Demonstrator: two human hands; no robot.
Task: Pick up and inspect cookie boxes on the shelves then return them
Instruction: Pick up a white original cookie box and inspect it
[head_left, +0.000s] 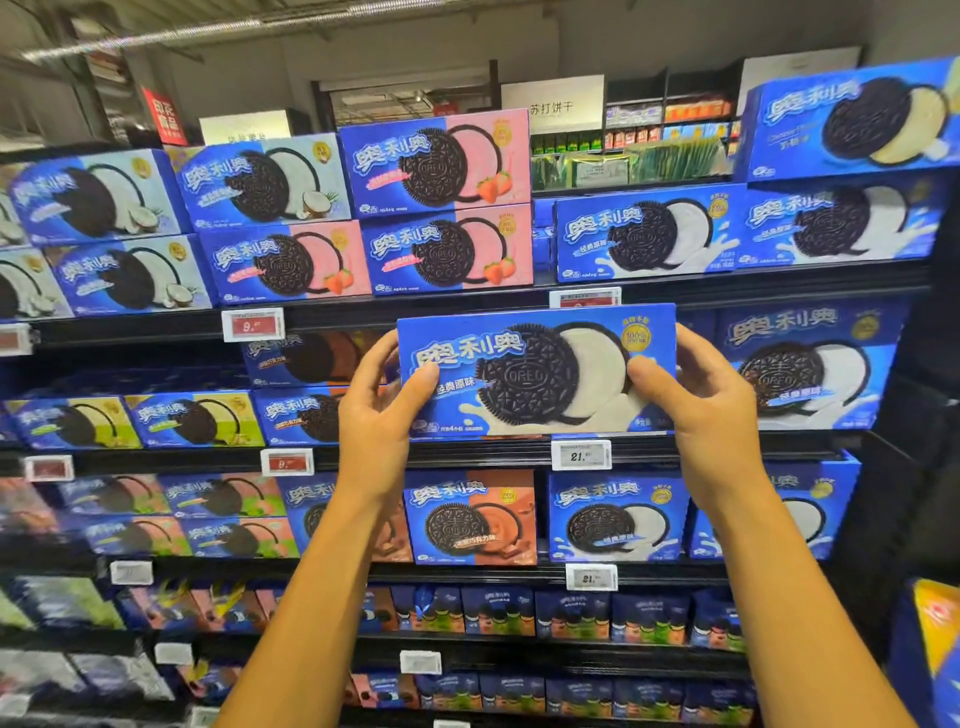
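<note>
Between both hands, blue cookie box (537, 371) held level, long axis sideways; left hand (382, 415) and right hand (698, 410) fingers clamped on its ends, shelf (467, 451) behind.

Your left hand (382, 415) and right hand (711, 415) cover both ends of the blue cookie box (535, 371), and your fingers behind it are hidden. The box hides the shelf slot behind it. Boxes at the far left (31, 280) are blurred and cut by the edge. The small packs on the bottom shelves (571, 613) are too blurred to read, as are most price tags (131, 572).
</note>
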